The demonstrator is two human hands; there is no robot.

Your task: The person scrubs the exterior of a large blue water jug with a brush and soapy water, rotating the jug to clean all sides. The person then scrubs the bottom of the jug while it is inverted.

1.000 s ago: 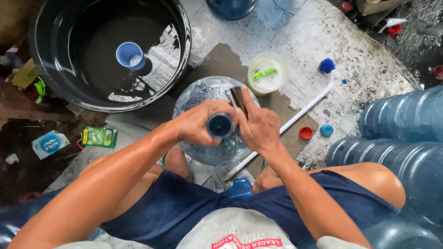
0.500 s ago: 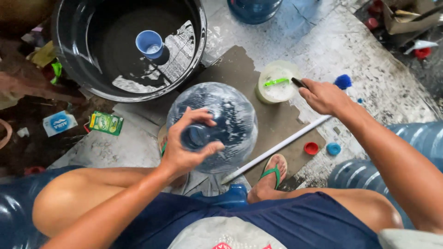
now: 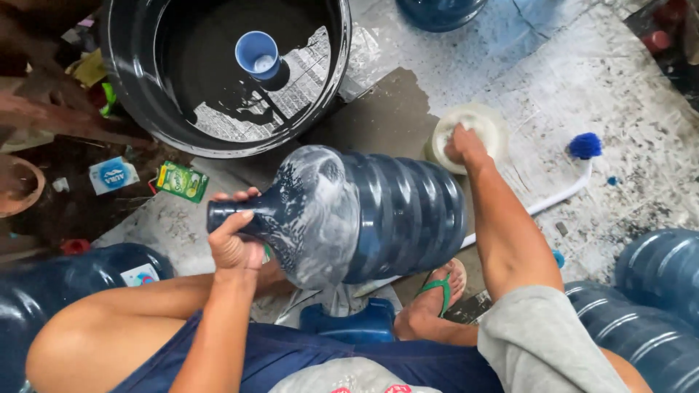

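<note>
Left hand (image 3: 233,244) is wrapped around the neck of the blue water jug (image 3: 364,215), fingers closed on it; right hand (image 3: 462,145) is pressed down into the small white tub (image 3: 470,131), fingers bunched, what is pinched cannot be told. The jug is held tipped on its side above the wet concrete floor (image 3: 619,94), soapy film seen on its shoulder, between the knees. Big black basin (image 3: 218,73) is seen upper left, water inside, with a small blue cup (image 3: 257,54) floating in it. More blue jugs (image 3: 655,291) are lying at right. A white-handled brush with blue head (image 3: 585,145) is lying just beside the tub. A green sachet (image 3: 182,180) is lying near the basin
</note>
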